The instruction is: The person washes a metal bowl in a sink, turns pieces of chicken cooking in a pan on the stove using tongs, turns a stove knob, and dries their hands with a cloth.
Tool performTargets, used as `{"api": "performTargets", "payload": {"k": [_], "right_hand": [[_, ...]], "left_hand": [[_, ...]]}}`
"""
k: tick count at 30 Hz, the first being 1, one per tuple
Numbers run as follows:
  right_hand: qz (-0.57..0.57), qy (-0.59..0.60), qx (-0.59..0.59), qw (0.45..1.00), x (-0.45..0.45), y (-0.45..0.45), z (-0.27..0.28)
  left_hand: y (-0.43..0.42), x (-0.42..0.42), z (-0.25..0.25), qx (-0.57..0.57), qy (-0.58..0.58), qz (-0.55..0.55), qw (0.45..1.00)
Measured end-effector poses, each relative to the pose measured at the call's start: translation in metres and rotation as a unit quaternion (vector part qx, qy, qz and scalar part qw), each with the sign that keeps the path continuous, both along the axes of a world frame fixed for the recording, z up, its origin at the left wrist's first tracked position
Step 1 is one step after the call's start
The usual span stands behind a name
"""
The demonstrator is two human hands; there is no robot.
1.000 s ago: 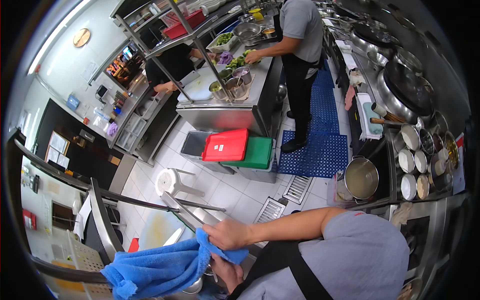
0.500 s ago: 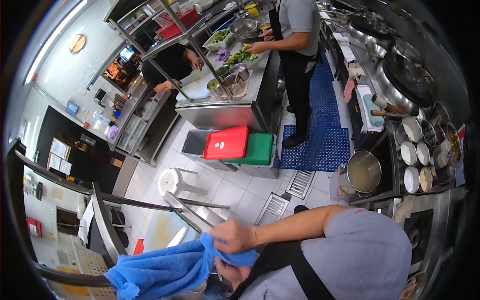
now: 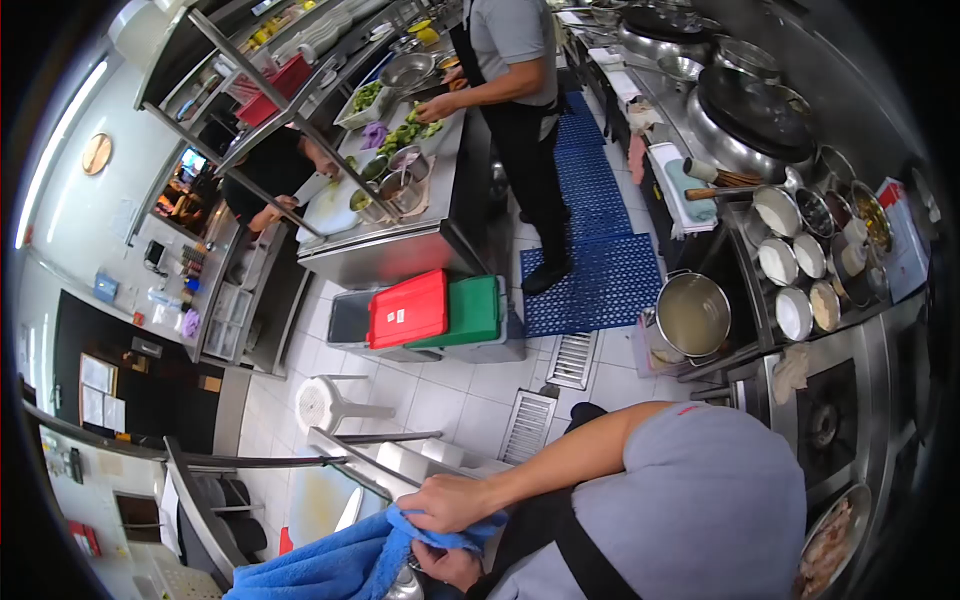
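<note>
A blue towel [image 3: 320,560] hangs bunched across the bottom left. My right hand [image 3: 445,502] is closed on its upper end, the knuckles facing up. Just below, my left hand [image 3: 452,566] is closed around a fold of the same towel, its fingers partly covered by the cloth. Something shiny and metallic [image 3: 405,584] shows under the towel beside my left hand; I cannot tell what it is. Beyond the towel lies a stained cutting board [image 3: 318,492] with a white-bladed knife [image 3: 350,508] on it.
A metal rail [image 3: 360,462] crosses beyond my hands, near a white stool [image 3: 318,402]. Bins with red [image 3: 408,308] and green [image 3: 473,310] lids stand on the floor. A co-worker [image 3: 515,120] handles greens at the steel counter; another person's arms reach in there. A large pot [image 3: 692,312] stands right.
The view has shifted, so the surroundings sit further left. Both hands remain on the towel, which now hangs lower in view. A pan of food has come into view at the lower right.
</note>
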State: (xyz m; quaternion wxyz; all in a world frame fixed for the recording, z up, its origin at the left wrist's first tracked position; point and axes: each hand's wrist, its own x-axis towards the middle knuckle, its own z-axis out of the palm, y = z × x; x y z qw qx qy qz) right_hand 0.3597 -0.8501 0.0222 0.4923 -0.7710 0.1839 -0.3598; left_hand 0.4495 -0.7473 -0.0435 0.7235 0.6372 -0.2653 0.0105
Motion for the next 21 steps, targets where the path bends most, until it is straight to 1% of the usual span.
{"api": "performTargets", "payload": {"k": [1, 2, 3, 4, 5, 7, 8, 9, 10, 11, 12, 13, 15, 17, 20, 21], "right_hand": [[0.005, -0.020, -0.005, 1.000, -0.001, -0.002, 0.004], [-0.015, -0.055, -0.024, 0.998, -0.004, -0.004, 0.008], [-0.016, -0.052, -0.025, 0.998, -0.004, -0.011, 0.013], [-0.067, -0.082, 0.010, 0.994, -0.004, -0.019, 0.019], [-0.119, -0.112, 0.046, 0.986, -0.005, -0.029, 0.023], [-0.127, -0.120, 0.056, 0.983, -0.008, -0.041, 0.025], [-0.047, -0.080, -0.013, 0.996, -0.010, -0.042, 0.023], [0.033, -0.038, -0.082, 0.995, -0.013, -0.042, 0.021], [0.076, -0.014, -0.114, 0.991, -0.012, -0.030, 0.017], [0.119, 0.010, -0.145, 0.982, -0.008, -0.013, 0.012], [0.083, 0.019, -0.109, 0.990, -0.008, -0.007, 0.011], [0.047, 0.026, -0.074, 0.996, -0.007, -0.004, 0.009], [0.034, 0.027, -0.078, 0.996, -0.007, -0.003, 0.012], [0.026, 0.033, -0.077, 0.996, -0.010, -0.003, 0.012], [0.008, 0.036, -0.081, 0.996, -0.009, -0.007, 0.010], [-0.027, 0.007, -0.075, 0.997, -0.011, -0.009, 0.011]], "left_hand": [[-0.001, 0.003, 0.000, -0.004, -0.053, 0.015, 0.998], [0.000, 0.006, -0.001, -0.010, -0.107, 0.032, 0.994], [0.001, 0.008, -0.002, -0.017, -0.161, 0.050, 0.986], [0.015, 0.012, 0.008, 0.067, -0.014, -0.104, 0.992], [0.023, 0.013, 0.016, 0.066, -0.013, -0.107, 0.992], [0.031, 0.015, 0.025, 0.124, 0.136, -0.219, 0.958], [0.030, 0.014, 0.026, 0.098, 0.157, -0.242, 0.953], [0.024, 0.019, 0.006, 0.099, 0.157, -0.246, 0.951], [0.013, 0.028, -0.031, 0.038, 0.010, -0.162, 0.986], [0.008, 0.024, -0.031, 0.039, -0.039, -0.120, 0.991], [0.005, 0.020, -0.024, 0.049, -0.064, -0.106, 0.991], [0.006, 0.021, -0.018, 0.059, -0.069, -0.114, 0.989], [0.010, 0.024, -0.007, 0.074, -0.076, -0.139, 0.985], [0.013, 0.026, 0.005, 0.088, -0.117, -0.163, 0.976], [0.010, 0.025, 0.017, 0.078, -0.281, -0.166, 0.942], [0.009, 0.025, 0.016, 0.071, -0.315, -0.166, 0.932]]}}
